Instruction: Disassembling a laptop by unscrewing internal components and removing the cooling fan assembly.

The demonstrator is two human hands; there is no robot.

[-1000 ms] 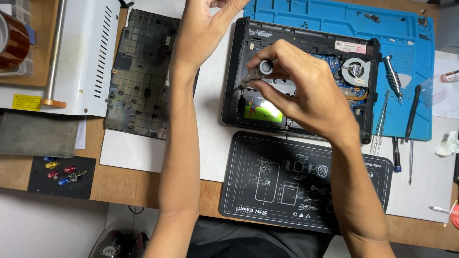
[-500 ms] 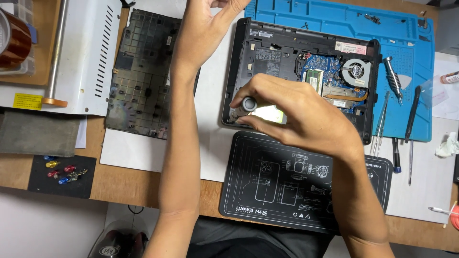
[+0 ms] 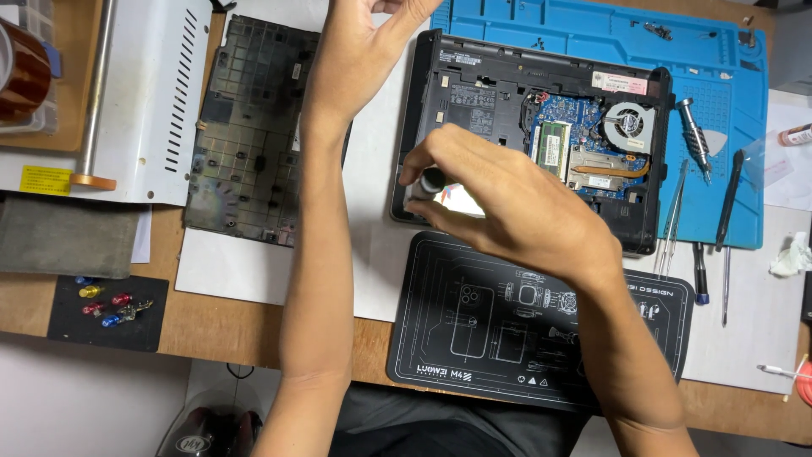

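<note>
1. The right hand (image 3: 516,207) is curled, its fingers pinching the grey round cap of a small screwdriver (image 3: 430,182). The tool stands nearly upright at the 9 o'clock edge of the open laptop (image 3: 474,93). Its tip is hidden under the hand.
2. The left hand (image 3: 359,51) is at 11 o'clock from the right one, raised over the gap between the laptop and the cover (image 3: 249,127). Its fingers are partly cut by the top edge, so I cannot tell whether it is spread or pinching something.
3. I judge the screwdriver light, stiff and thin. The smooth cap may slip, so it is best held at the cap with the fingertips, with light pressure straight down.
4. The laptop lies bottom up without its cover, at 12 o'clock on the counter (image 3: 211,330). It seems heavy enough to stay in place. The blue board (image 3: 584,118) and the fan (image 3: 628,127) at its 3 o'clock side look fragile. Better to hold it at the plastic rim.
5. The cover lies flat at 9 o'clock from the laptop. It looks thin, light and a little flexible.
6. A black mat (image 3: 474,330) lies at 6 o'clock from the laptop, and a blue mat (image 3: 702,51) lies under it, showing at 12 to 3 o'clock.
7. More tools (image 3: 727,199) lie at 3 o'clock.
8. Small coloured parts (image 3: 106,306) lie at 8 o'clock on a dark pad.
</note>
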